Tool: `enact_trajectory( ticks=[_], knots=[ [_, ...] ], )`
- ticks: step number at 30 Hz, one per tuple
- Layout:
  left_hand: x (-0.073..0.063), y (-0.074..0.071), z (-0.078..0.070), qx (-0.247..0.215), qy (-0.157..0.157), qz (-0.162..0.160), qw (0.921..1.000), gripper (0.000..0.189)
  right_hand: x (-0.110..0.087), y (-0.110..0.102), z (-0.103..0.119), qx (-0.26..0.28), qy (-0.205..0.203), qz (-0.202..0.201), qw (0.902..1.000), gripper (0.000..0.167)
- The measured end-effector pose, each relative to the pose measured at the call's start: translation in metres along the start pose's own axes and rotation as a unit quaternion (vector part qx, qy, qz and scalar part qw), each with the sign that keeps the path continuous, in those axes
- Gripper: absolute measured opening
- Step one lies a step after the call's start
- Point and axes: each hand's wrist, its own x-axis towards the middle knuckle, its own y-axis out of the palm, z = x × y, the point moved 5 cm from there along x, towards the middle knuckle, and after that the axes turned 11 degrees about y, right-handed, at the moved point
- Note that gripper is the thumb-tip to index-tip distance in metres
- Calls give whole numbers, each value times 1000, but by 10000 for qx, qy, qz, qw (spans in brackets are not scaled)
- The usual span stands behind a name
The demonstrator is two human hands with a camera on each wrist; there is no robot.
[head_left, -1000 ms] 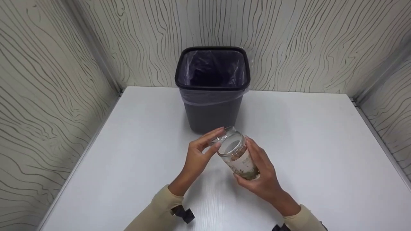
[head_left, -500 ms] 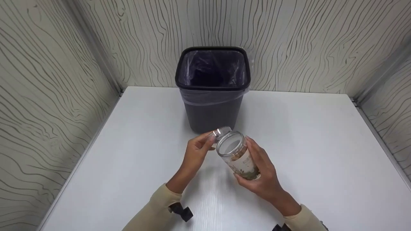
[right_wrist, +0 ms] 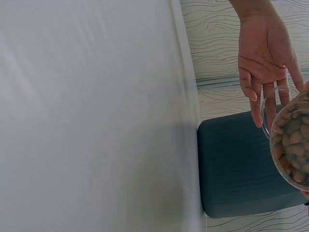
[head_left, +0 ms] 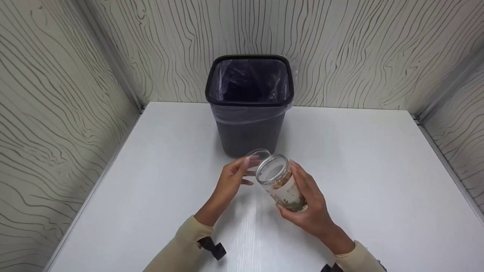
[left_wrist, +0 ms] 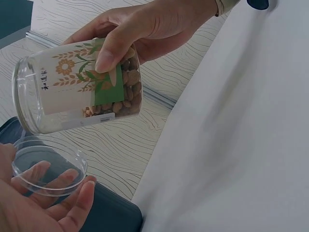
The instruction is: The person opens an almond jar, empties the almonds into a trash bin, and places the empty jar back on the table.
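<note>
A clear jar [head_left: 285,192] with a printed paper label is tilted in the head view, its open mouth toward the upper left. My right hand [head_left: 312,204] grips it round the side. Brown nuts that look like almonds [right_wrist: 293,147] show through its base in the right wrist view. With thumb and fingers, my left hand [head_left: 230,179] holds a clear round lid [left_wrist: 50,166] close to the jar's mouth. In the left wrist view several of its fingers lie under the lid. Whether lid and jar touch, I cannot tell.
Behind the hands, a dark bin [head_left: 247,132] lined with a clear plastic bag [head_left: 249,115] stands on the white table [head_left: 359,162]. Walls with a wavy line pattern [head_left: 340,49] rise behind and at both sides.
My left hand has drawn the lid slightly left off the jar's mouth and turned it, with its fingers spreading under it. The right hand and the jar have stayed nearly still.
</note>
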Motion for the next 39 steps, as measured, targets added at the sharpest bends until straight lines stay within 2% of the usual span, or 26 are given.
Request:
enact_trajectory(
  ticks=[8, 19, 26, 32, 39],
  knots=[
    [1, -4, 6, -270, -180, 61, 9995, 48, -3, 1, -5, -19, 117, 50, 9999, 105],
    [1, -8, 12, -580, -462, 126, 9972, 51, -4, -2, -7, -4, 22, 23, 10000, 103],
    [1, -11, 16, -697, -704, -175, 9949, 50, -3, -1, -5, -33, 37, 25, 10000, 103],
    [1, -13, 17, -600, -810, -263, 9946, 52, -2, -2, -3, -38, 55, 1, 10000, 104],
    [2, -14, 22, -553, -899, -346, 9938, 47, -1, -2, -2, -99, 0, -25, 9999, 103]
  ],
)
